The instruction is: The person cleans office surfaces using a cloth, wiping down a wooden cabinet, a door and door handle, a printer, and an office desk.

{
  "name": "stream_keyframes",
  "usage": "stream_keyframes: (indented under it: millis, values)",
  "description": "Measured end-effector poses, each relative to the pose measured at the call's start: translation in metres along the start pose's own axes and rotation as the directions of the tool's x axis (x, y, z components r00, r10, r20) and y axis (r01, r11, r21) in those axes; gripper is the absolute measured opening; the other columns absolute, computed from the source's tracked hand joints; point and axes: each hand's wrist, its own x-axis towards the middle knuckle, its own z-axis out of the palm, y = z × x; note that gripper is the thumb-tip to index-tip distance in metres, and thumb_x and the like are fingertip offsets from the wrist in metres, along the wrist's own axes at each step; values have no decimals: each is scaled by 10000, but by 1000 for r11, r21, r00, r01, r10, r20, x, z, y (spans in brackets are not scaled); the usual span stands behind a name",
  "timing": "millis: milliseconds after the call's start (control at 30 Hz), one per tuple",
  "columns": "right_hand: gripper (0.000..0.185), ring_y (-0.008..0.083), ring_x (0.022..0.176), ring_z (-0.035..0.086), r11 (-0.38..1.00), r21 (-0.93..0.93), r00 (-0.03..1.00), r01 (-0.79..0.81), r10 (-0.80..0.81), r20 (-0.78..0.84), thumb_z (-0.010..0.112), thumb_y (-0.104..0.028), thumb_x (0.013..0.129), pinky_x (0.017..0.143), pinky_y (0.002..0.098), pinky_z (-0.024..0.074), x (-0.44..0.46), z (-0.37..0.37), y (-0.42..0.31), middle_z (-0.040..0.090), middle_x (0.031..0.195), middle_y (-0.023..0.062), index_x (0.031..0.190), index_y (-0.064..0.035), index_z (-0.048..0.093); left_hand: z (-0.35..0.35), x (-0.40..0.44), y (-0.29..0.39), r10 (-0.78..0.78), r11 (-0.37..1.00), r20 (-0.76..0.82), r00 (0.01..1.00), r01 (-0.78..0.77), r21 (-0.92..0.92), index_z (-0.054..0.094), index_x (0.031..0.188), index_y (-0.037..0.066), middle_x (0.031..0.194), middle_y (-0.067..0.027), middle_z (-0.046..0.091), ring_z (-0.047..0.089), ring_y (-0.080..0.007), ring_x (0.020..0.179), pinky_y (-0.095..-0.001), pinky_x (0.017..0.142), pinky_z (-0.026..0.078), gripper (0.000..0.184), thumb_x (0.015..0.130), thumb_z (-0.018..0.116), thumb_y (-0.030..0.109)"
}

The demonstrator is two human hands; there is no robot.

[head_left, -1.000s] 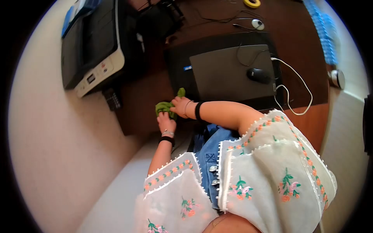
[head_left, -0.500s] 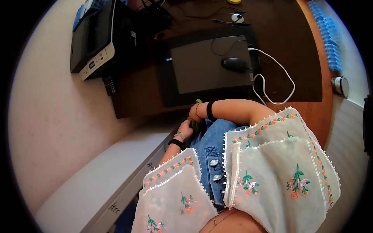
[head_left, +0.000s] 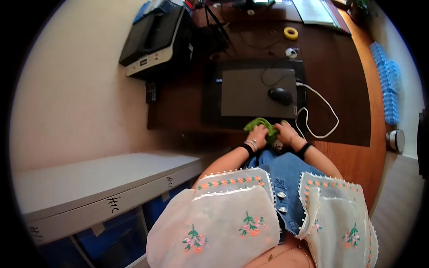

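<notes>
A crumpled green cloth (head_left: 260, 123) hangs between my two hands at the front edge of the desk, just short of the graphics tablet (head_left: 250, 96). My left hand (head_left: 258, 136) is closed around its left side, with a bracelet and a black band at the wrist. Closed too, my right hand (head_left: 288, 134) pinches the cloth's right side, and a black band circles that wrist. The lower part of the cloth, down by my denim lap, is partly hidden by my fingers. A black mouse (head_left: 280, 96) rests on the tablet.
A white cable (head_left: 330, 116) loops right of the tablet. Beyond it lie a yellow tape roll (head_left: 291, 33) and a small round white object (head_left: 291, 53). A printer (head_left: 156, 47) stands at the back left, a white cabinet (head_left: 103, 174) at the left, blue-tinted bottles (head_left: 387, 85) at the right.
Both hands, with the green cloth, have come up from low beside my lap to the desk's front edge. The view has tilted up, showing more of the desk's far side.
</notes>
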Motion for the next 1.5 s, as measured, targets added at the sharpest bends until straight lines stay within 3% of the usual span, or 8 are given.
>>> stream_keyframes:
  millis: [233,300,433,533,633,900,1300,1500]
  values:
    - [292,344,907,587,960,280,999,-21,28,-23,548,-106,672,817,392,471,-64,-12,0,631,921,183,948,-56,631,-5,-3,22,84,823,282,956,93,-560,608,781,55,828,-136,589,567,-286,824,-352,758,458,150,635,575,59]
    - [283,352,893,586,948,318,933,32,86,-348,542,-99,672,816,394,471,-85,-16,-26,631,898,187,936,-49,630,-8,-21,14,101,843,45,994,-62,-535,604,768,52,833,-140,581,558,-298,832,-364,770,454,130,644,567,58]
    - [332,339,1008,527,969,223,990,-109,86,108,553,-125,697,882,383,435,-104,2,-34,573,1010,178,1022,-76,597,-3,-42,2,178,851,130,975,-87,-518,590,764,59,863,-135,561,535,-300,894,-351,808,438,131,638,553,54]
    - [324,334,980,534,892,450,942,25,129,-309,548,-99,701,888,364,432,-133,-8,-58,577,982,162,1020,-82,601,-28,-52,32,250,806,90,964,-156,-571,561,784,57,867,-118,548,529,-286,881,-347,814,434,158,630,532,41]
    - [343,328,971,573,916,344,978,-209,200,60,527,-115,728,865,367,451,-162,-15,-37,612,1009,181,1060,-54,589,-18,-58,50,251,875,90,964,-186,-448,567,794,56,869,-128,545,525,-300,882,-357,797,437,163,636,530,39]
    - [285,304,889,620,846,457,901,-274,393,-187,580,-226,837,797,349,476,-287,-46,39,638,919,187,1043,-29,585,35,-23,173,445,820,126,887,-346,-456,508,1059,66,1046,-165,547,521,-330,1017,-376,908,419,359,704,557,40]
    - [209,177,829,594,413,881,611,230,644,-461,590,-109,800,738,284,469,-525,-77,176,629,885,118,974,5,600,127,36,430,579,754,380,721,-295,-588,533,1057,53,925,-167,601,589,-304,859,-362,768,474,299,795,625,164]
    - [204,137,849,571,756,640,686,-137,539,-489,519,-106,878,760,262,459,-580,-72,239,607,945,41,1045,1,566,165,73,496,697,711,381,608,-515,-479,551,1013,35,923,-164,604,596,-283,846,-350,744,477,284,810,639,213]
